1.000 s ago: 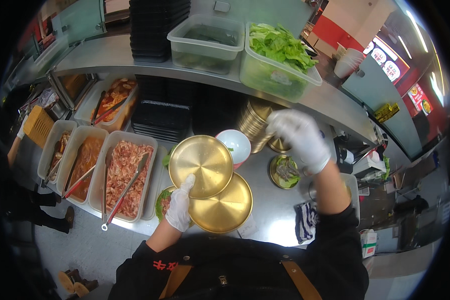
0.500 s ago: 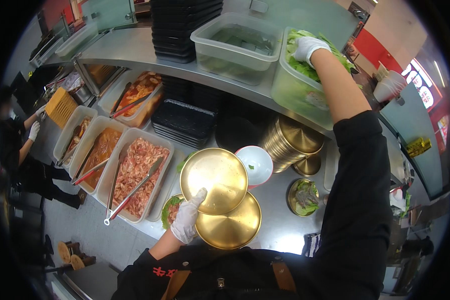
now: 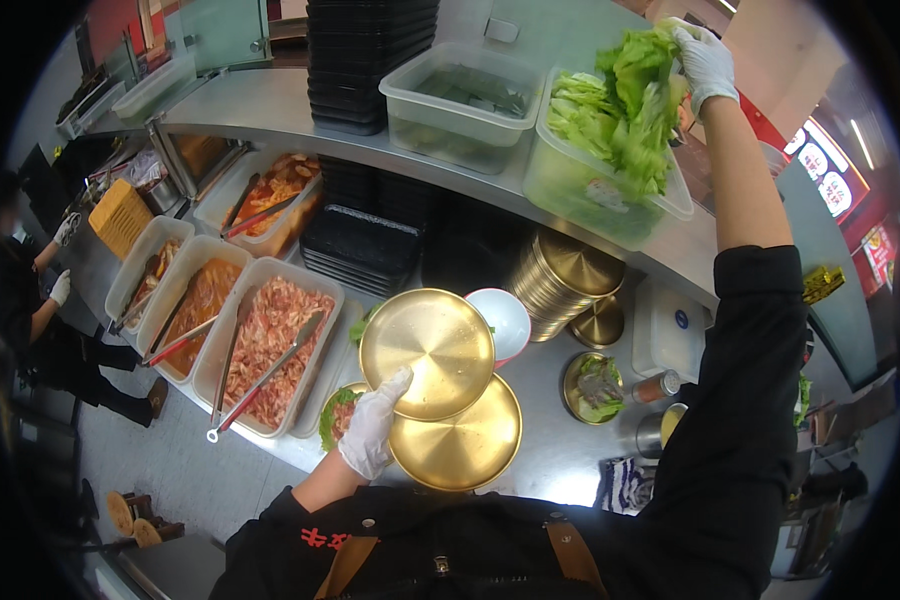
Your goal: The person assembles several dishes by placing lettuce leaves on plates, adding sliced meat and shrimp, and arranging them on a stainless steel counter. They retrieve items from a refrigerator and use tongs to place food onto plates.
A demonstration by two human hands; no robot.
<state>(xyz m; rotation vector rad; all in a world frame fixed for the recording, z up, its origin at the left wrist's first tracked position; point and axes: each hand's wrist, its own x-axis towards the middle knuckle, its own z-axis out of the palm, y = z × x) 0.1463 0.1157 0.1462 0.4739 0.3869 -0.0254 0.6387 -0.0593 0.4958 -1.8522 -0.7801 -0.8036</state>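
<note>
My left hand (image 3: 372, 436), in a white glove, grips the near rim of a round gold plate (image 3: 428, 352), thumb on top. This plate overlaps a second gold plate (image 3: 462, 445) below it. At the upper right, my gloved right hand (image 3: 707, 66) holds a bunch of green lettuce (image 3: 642, 100) by its top edge, the leaves hanging over a clear plastic tub (image 3: 585, 205). More lettuce fills that tub on the raised shelf. Partly covered by my left hand and the upper plate, another dish holds meat and lettuce (image 3: 338, 415).
Tubs of raw meat (image 3: 275, 345) and marinated food with tongs stand to the left. Stacked gold plates (image 3: 570, 280), a white bowl (image 3: 500, 322) and a bowl of greens (image 3: 595, 388) sit ahead and right. Black trays (image 3: 360, 245) are stacked under the shelf. A co-worker (image 3: 30, 290) stands far left.
My right hand has risen up and right out of the tub, lifting lettuce with it. My left hand still grips the upper plate in nearly the same place.
</note>
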